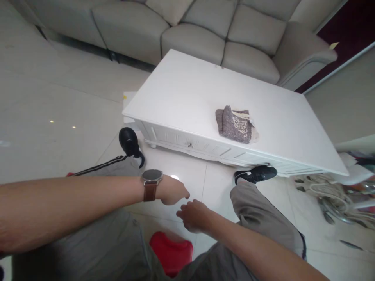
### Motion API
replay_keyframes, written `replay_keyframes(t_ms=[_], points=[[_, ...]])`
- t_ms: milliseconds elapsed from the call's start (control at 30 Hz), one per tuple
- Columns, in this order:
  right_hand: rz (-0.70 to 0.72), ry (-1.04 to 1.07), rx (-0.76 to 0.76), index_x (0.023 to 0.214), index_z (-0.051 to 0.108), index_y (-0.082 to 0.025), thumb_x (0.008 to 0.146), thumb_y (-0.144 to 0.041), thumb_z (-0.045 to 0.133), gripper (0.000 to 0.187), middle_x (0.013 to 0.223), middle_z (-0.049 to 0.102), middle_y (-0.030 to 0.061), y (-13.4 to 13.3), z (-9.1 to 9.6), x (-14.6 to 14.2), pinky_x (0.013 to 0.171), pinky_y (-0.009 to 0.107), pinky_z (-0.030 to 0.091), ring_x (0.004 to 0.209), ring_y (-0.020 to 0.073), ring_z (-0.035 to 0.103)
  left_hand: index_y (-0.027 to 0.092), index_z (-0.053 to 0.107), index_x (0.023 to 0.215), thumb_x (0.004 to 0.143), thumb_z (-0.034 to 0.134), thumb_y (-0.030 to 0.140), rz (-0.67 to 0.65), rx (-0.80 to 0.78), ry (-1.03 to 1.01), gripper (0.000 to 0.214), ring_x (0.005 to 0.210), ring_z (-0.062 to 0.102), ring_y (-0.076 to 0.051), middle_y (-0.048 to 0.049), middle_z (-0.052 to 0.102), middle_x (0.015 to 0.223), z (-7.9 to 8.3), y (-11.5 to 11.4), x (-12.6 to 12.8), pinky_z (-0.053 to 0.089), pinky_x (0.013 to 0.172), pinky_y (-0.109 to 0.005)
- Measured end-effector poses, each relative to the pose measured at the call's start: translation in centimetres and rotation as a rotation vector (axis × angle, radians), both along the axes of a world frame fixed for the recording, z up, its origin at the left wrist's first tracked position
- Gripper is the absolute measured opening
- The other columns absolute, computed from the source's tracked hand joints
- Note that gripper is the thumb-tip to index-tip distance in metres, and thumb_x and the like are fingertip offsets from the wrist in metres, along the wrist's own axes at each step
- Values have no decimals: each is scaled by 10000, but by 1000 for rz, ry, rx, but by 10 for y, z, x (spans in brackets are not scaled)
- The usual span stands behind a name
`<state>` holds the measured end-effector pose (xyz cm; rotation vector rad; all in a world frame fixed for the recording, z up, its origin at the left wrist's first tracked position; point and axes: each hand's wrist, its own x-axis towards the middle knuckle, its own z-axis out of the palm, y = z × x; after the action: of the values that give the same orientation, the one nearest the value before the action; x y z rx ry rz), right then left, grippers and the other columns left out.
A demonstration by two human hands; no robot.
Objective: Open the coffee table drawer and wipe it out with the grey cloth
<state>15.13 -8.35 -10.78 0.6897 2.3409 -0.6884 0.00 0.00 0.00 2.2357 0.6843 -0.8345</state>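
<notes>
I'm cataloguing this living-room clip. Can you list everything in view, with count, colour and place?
Coffee table: one, white, centre, in front of the sofa.
Folded cloth: one, grey-brown with a pale pattern, on the table near its front edge.
Sofa: one, grey-beige, across the top.
Floor tiles: pale, glossy, around the table.
Red stool: one, between the knees, mostly hidden.
Cable clutter: one pile, pale and dark, on the floor at right.
Shoes: two, black, beside the table front.
Trousers: grey, white side stripes.
Wristwatch: one, dark face, brown strap, left wrist.
Left hand: curled, nothing visibly held.
Right hand: curled, close below the left.
</notes>
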Motion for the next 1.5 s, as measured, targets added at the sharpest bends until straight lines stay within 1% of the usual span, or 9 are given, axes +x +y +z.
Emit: replay_keyframes(t_ms=[133, 267, 500, 767, 967, 1167, 1300, 1400, 1500], points=[[7, 3, 13, 1248, 680, -207, 974, -263, 544, 311, 1167, 739, 134, -1, -1, 1, 844, 457, 597, 1034, 295, 748, 276, 634, 1423, 901, 540, 52, 10, 21, -5, 576, 1162, 714, -281, -118, 714, 1339, -1, 0, -1, 581, 912, -353], [6, 7, 3, 1253, 678, -200, 981, -263, 536, 313, 1185, 735, 135, 0, 2, 1, 858, 451, 590, 1057, 301, 741, 245, 638, 1418, 904, 524, 57, 5, 23, -22, 559, 1144, 718, -299, -139, 718, 1323, -3, -1, -2, 581, 887, -375], [-4, -4, -10, 1263, 675, -204, 978, -262, 544, 319, 1208, 731, 136, 0, 0, 1, 878, 464, 593, 1083, 300, 734, 261, 706, 1331, 843, 581, 48, 88, 17, -86, 547, 1076, 736, -304, -142, 750, 1255, -12, -2, -6, 581, 875, -394], [6, -9, -4, 1251, 679, -201, 983, -255, 534, 310, 1188, 735, 132, 0, 2, 0, 855, 460, 598, 1063, 304, 740, 227, 667, 1376, 879, 542, 43, 37, 2, -41, 545, 1091, 726, -315, -162, 734, 1283, -5, 0, -2, 565, 850, -392], [-4, 4, -4, 1238, 682, -204, 975, -243, 539, 302, 1187, 735, 137, 0, 3, 1, 858, 454, 589, 1063, 298, 739, 255, 635, 1410, 914, 514, 84, 14, 17, 19, 538, 1136, 716, -293, -132, 710, 1342, 0, 1, 0, 568, 867, -355], [-15, 6, -12, 1251, 679, -200, 969, -245, 544, 315, 1208, 729, 134, 0, 1, 1, 868, 462, 585, 1081, 308, 731, 237, 655, 1389, 881, 532, 87, 21, 31, -18, 544, 1086, 730, -302, -146, 740, 1270, -9, 0, -3, 578, 851, -378], [-12, -9, -19, 1260, 675, -206, 978, -242, 530, 319, 1220, 726, 135, 0, 3, 1, 869, 457, 585, 1091, 302, 729, 255, 692, 1334, 844, 571, 100, 65, 57, -67, 529, 1029, 742, -281, -135, 768, 1201, -17, -2, -6, 576, 827, -353], [-6, -7, -13, 1265, 672, -210, 974, -249, 531, 326, 1215, 728, 131, 0, 2, 1, 867, 452, 585, 1083, 300, 731, 260, 695, 1330, 839, 581, 108, 65, 61, -71, 526, 1030, 741, -276, -132, 769, 1199, -17, -2, -6, 575, 837, -350], [-6, 2, -7, 1257, 674, -202, 971, -248, 534, 322, 1209, 730, 128, 0, 0, 2, 862, 453, 586, 1076, 303, 733, 251, 674, 1363, 875, 551, 119, 46, 58, -39, 521, 1058, 736, -294, -141, 756, 1233, -14, -2, -5, 577, 837, -366]])
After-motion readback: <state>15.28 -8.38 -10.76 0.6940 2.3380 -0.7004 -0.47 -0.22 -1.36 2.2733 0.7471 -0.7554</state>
